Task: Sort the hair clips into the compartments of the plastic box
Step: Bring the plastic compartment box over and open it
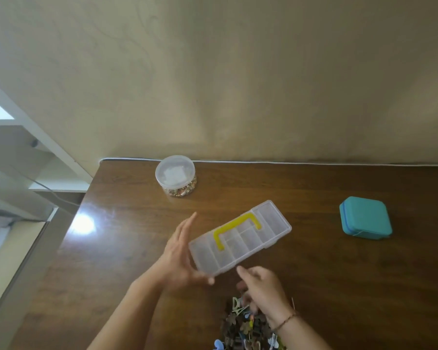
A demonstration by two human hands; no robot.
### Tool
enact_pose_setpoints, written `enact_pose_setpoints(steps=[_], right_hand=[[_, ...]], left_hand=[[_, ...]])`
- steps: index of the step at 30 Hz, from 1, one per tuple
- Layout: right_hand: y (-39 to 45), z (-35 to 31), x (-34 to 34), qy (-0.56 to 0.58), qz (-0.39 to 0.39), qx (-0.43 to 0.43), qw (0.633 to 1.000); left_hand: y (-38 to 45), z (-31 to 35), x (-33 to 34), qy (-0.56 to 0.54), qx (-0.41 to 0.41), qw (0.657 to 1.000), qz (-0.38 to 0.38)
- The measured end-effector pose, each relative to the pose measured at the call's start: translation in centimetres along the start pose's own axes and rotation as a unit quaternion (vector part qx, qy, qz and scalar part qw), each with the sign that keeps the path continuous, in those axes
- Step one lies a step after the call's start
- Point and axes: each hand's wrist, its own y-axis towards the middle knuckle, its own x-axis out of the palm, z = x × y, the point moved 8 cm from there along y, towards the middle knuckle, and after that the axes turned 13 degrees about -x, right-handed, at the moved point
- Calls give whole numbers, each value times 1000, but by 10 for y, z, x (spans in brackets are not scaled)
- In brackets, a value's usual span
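Box lies lid-shut mid-surface, our left hand flat-fingered against its left end, right hand loosely curled, empty, at its near edge; clips piled at near edge; next we unlatch.

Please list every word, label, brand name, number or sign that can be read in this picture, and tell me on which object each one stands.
None can be read.
Clear plastic box with the yellow handle: no print visible.
Round lidded jar: a pale patch shows through the lid, too blurred to tell whether it bears text.
Teal square case: plain.
Pile of hair clips: no lettering can be made out.
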Motion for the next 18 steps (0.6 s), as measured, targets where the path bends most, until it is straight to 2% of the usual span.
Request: enact_pose_setpoints(steps=[3,5,9,13,15,18], right_hand=[[3,-1,31,71,-60,25,995],[6,-6,38,69,-65,7,995],[2,-8,39,58,-57,7,997],[-5,-7,38,89,-36,13,995],[-12,-11,36,70,-12,7,997],[-19,-36,28,37,26,-73,996]], left_hand=[[-13,-25,24,-31,-16,999,-41],[-12,-29,33,-53,-24,998,-9],[-11,-32,33,-109,-39,992,55],[-13,-33,31,-112,-30,991,63],[-14,-32,31,-110,-26,992,61],[-15,-34,31,-113,-28,992,57]])
